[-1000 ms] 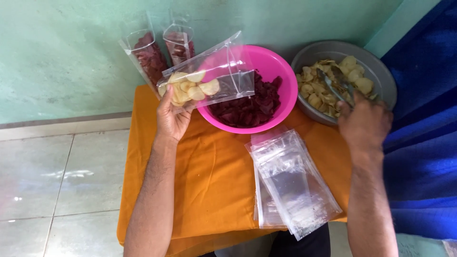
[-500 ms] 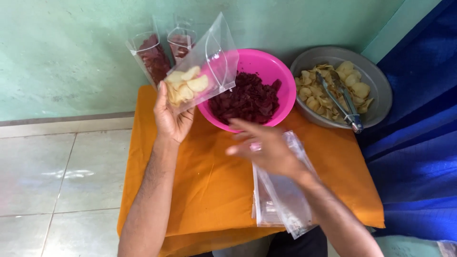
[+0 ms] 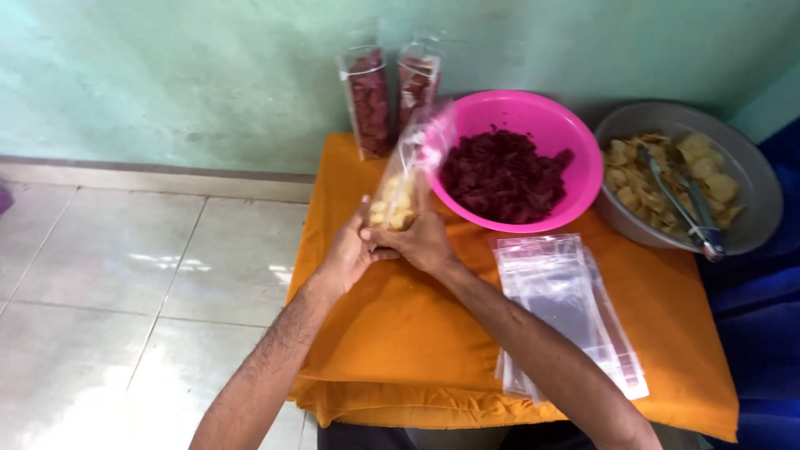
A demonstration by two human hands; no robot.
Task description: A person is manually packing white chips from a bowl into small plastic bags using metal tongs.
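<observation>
Grip: left hand point(image 3: 346, 254) and right hand point(image 3: 421, 242) both closed around clear bag of pale chips point(image 3: 398, 187), held upright.
Bag location: above orange-covered table point(image 3: 400, 333), near its rear left corner, touching pink bowl point(image 3: 575, 158).
Rear edge: two filled bags point(image 3: 387, 96).
Right edge: grey pan point(image 3: 750, 167), tongs point(image 3: 679, 200).
Front right: empty bags point(image 3: 562, 296).

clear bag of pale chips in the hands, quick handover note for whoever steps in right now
Left hand and right hand together hold the clear bag of pale chips upright over the orange cloth.
Two filled bags of dark red chips stand against the wall.
Pink bowl holds dark red chips; grey bowl holds pale chips and tongs.
Done: held bag partly filled, top open.
Left: a stack of empty bags lies by the right arm.
</observation>
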